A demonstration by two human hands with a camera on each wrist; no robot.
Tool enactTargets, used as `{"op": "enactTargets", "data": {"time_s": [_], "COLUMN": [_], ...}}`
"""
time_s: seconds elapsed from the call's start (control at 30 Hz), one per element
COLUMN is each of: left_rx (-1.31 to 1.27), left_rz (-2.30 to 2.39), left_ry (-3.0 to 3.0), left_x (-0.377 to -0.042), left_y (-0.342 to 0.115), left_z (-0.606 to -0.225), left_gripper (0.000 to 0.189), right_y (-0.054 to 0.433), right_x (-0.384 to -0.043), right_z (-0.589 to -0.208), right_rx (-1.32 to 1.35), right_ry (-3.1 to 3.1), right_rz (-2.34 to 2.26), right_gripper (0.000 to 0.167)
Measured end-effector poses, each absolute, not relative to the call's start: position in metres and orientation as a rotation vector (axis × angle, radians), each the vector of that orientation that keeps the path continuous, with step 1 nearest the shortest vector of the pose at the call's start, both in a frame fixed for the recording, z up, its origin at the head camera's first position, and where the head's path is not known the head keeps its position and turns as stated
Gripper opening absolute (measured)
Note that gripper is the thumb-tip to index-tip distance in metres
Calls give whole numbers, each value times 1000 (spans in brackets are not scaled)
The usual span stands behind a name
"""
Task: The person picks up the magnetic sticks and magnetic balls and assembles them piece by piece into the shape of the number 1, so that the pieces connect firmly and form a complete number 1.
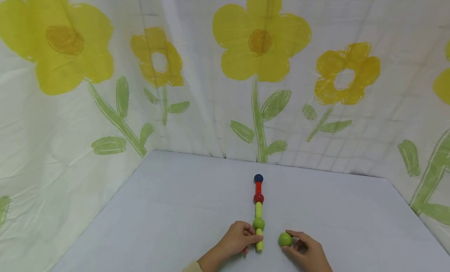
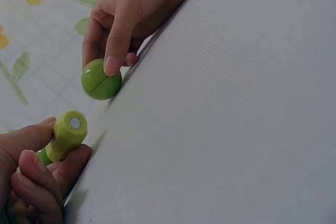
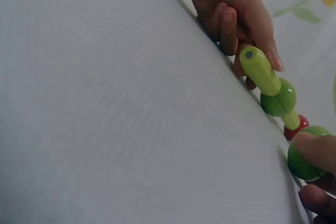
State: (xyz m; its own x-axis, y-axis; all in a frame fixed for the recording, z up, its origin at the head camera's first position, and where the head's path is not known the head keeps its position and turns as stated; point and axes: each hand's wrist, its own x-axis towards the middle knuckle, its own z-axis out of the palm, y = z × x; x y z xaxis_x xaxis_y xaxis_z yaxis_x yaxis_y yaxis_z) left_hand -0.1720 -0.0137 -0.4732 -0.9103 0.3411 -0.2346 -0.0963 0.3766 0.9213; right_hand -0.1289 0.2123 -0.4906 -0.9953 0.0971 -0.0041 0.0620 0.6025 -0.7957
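Note:
A straight chain of balls and rods lies on the white table, running away from me. From the far end come a blue ball (image 1: pixel 258 178), a red rod (image 1: pixel 258 187), a red ball (image 1: pixel 258 198), a yellow-green rod (image 1: pixel 258 210), a green ball (image 1: pixel 258 224) and a nearer yellow-green rod (image 1: pixel 259 246). My left hand (image 1: pixel 236 239) pinches that nearest rod between thumb and fingers; its end face, with a round grey disc, shows in the left wrist view. To the right of the chain, my right hand (image 1: pixel 306 251) holds a loose green ball (image 1: pixel 285 239) between thumb and fingertips, apart from the rod's end.
The white tabletop (image 1: pixel 168 209) spreads out on both sides of the chain. Behind it and at the sides hangs a pale curtain (image 1: pixel 200 119) printed with yellow flowers, meeting the table's back edge.

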Motion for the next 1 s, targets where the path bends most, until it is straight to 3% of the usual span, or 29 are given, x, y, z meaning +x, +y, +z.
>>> {"op": "enactTargets", "data": {"time_s": [1.0], "left_rx": [200], "left_rz": [1579], "left_ry": [2243], "left_x": [-175], "left_y": [-14], "left_z": [-476], "left_gripper": [20], "right_y": [195], "right_x": [-122], "right_z": [-490], "right_rx": [606], "right_ry": [-2781], "right_rz": [1595], "right_gripper": [42]}}
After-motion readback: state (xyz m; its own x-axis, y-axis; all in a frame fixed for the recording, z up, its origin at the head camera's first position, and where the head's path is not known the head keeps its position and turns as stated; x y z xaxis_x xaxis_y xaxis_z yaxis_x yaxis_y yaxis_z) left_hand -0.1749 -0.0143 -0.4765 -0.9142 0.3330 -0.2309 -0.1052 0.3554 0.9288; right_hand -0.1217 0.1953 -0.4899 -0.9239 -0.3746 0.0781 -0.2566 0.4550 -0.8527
